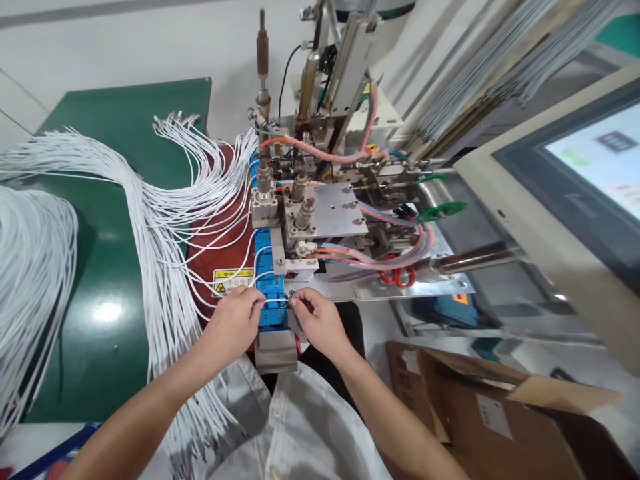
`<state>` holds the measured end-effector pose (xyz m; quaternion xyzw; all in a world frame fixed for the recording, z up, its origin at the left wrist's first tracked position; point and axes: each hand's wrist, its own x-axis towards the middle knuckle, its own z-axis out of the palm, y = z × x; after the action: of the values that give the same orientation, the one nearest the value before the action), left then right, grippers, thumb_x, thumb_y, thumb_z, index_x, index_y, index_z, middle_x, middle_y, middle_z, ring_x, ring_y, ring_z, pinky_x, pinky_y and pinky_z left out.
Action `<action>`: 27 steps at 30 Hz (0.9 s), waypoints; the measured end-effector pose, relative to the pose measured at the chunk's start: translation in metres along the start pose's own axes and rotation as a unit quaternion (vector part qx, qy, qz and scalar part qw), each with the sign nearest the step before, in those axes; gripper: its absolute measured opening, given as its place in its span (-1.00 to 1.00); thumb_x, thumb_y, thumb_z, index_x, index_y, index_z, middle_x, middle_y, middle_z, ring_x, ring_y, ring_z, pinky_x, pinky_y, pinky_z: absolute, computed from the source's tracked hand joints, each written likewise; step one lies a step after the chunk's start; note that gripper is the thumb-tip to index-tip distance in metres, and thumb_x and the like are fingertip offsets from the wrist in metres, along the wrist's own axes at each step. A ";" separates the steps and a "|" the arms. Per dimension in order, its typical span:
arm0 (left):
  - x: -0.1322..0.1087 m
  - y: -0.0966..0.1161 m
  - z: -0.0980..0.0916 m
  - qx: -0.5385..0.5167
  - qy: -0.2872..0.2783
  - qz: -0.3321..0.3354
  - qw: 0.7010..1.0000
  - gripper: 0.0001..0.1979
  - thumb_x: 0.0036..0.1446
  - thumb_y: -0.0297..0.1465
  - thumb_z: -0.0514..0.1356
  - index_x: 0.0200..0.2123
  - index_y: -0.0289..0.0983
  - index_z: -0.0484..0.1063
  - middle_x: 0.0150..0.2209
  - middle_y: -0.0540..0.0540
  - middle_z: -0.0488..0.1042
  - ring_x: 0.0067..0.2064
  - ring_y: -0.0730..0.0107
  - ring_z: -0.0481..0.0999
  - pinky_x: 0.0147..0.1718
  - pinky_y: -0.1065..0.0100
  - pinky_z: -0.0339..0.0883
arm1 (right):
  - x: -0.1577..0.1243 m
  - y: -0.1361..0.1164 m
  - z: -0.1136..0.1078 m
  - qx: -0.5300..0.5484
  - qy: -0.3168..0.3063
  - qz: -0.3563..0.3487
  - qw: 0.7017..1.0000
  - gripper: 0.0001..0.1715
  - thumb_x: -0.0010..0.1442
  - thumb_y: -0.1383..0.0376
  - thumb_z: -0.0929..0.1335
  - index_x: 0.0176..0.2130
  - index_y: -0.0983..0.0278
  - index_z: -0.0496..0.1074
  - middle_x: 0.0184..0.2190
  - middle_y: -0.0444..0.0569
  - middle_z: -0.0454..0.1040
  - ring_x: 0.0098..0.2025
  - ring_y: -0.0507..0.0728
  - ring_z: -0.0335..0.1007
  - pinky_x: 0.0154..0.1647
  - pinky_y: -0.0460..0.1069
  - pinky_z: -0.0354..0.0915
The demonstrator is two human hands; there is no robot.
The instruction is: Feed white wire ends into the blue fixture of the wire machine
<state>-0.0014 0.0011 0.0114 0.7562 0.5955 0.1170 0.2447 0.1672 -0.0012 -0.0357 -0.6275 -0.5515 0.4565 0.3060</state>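
Note:
My left hand (239, 319) pinches a white cable (274, 300) that lies across a blue fixture block (273, 317) at the near end of the machine. On the other side of the block, my right hand (318, 320) has thumb and finger pressed together at the cable's end, where a small metallic part shows; its exact shape is too small to make out. Farther up the row of blue blocks (263, 243), other white cables sit in the slots. A large bundle of white cables (133, 200) spreads from there to the left.
A green table (105, 267) bears the bundle and a second coil of white cables (35, 267). Behind the blocks stands the machine with a metal plate (327, 212), tubes and a wire spool (436, 199). A screen (590, 147) and a cardboard box (480, 407) are at right.

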 end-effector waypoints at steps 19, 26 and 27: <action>-0.012 -0.005 0.005 0.172 0.012 0.118 0.978 -0.74 0.15 -0.58 -0.02 -0.20 -0.33 0.43 -0.28 -0.16 0.48 -0.20 0.20 0.41 -0.14 0.18 0.28 | 0.006 0.011 0.012 0.025 0.093 -0.078 0.992 -0.62 0.20 0.18 0.18 -0.59 0.25 0.22 -0.64 -0.20 0.21 -0.55 0.01 0.16 -0.50 -0.10 0.11; -0.038 -0.018 -0.024 0.133 -0.040 0.182 0.973 -0.79 0.20 -0.49 0.00 -0.16 -0.30 0.39 -0.16 -0.13 0.41 -0.11 0.27 0.34 -0.08 0.23 0.22 | 0.001 0.009 -0.006 0.156 0.155 -0.058 0.974 -0.54 0.16 0.04 0.18 -0.55 0.29 0.31 -0.64 -0.16 0.25 -0.55 0.01 0.16 -0.51 -0.09 0.14; -0.045 -0.020 -0.030 0.125 -0.091 0.181 0.971 -0.83 0.19 -0.46 0.03 -0.23 -0.25 0.41 -0.23 -0.08 0.41 -0.17 0.30 0.35 -0.14 0.27 0.24 | 0.000 0.009 -0.008 0.169 0.156 -0.056 0.972 -0.53 0.16 0.02 0.19 -0.57 0.29 0.30 -0.65 -0.16 0.24 -0.57 0.01 0.14 -0.53 -0.09 0.13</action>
<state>-0.0443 -0.0312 0.0317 0.8835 0.4338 0.0151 0.1759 0.1781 -0.0021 -0.0407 -0.5984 -0.4462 0.4213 0.5151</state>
